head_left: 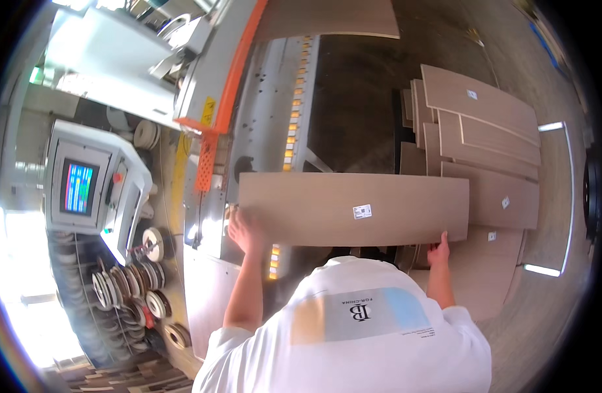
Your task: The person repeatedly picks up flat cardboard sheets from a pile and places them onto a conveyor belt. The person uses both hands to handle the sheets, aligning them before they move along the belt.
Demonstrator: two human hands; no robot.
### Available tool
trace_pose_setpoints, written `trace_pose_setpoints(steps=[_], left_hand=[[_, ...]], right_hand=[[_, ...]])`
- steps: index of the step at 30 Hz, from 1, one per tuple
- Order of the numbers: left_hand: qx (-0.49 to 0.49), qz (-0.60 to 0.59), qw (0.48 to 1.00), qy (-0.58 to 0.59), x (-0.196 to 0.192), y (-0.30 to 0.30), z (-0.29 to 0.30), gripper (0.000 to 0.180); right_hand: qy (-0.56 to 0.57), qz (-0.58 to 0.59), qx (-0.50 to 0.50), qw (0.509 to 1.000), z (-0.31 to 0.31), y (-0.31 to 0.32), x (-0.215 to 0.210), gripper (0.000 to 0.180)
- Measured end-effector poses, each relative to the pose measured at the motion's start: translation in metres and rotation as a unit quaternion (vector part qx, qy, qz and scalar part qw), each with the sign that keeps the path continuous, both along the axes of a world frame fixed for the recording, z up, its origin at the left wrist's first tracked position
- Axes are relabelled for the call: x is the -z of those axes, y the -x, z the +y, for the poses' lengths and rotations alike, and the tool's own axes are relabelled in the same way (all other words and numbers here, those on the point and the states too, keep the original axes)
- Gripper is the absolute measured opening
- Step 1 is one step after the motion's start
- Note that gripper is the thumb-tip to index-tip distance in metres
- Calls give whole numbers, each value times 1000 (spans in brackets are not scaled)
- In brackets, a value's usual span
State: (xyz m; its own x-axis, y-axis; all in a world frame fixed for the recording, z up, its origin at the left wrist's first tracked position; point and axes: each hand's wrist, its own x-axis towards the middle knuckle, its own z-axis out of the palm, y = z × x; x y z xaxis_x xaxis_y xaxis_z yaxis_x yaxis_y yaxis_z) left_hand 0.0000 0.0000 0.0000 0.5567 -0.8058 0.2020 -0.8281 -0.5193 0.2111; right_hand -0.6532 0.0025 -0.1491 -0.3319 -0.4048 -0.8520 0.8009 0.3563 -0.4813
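Observation:
A long brown wood panel [301, 208] with a small white label near its middle is held level in front of me, crosswise. At the panel's left end, my left hand [244, 232] grips the edge, close to the side of a machine. My right hand [438, 251] is closed around the near edge by the right end, thumb up on the face and fingers partly hidden underneath. The panel's left part lies over the machine's grey side track [258, 111] with its row of yellow rollers [291, 137]; I cannot tell whether it touches them.
On the right stand stacked brown panels [488, 131], some labelled, lying unevenly. Another panel [334, 18] is at the far end of the track. An orange guard [239, 72] edges the machine. To the left are a control console [78, 187] and several edge-band rolls [134, 281].

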Motion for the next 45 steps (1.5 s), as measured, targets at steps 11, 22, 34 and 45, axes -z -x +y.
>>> trace_pose_setpoints(steps=[11,22,34,45], left_hand=[[85,19,996,-11,-2,37,21,53],[-312,455,812,191,17,-18,-1,84],[-315,574,692,304,9,-32,-29,72],[-246,587,665,392,60,-45,-124,74]], right_hand=[[77,-121,-136,980,19,-99,-129,31],[9,-285,-310,907,25,-128,-103,32],[2,-168,-311,936,8,-165,-125,32],[56,-82,-356,929,-91,-167,-129,29]])
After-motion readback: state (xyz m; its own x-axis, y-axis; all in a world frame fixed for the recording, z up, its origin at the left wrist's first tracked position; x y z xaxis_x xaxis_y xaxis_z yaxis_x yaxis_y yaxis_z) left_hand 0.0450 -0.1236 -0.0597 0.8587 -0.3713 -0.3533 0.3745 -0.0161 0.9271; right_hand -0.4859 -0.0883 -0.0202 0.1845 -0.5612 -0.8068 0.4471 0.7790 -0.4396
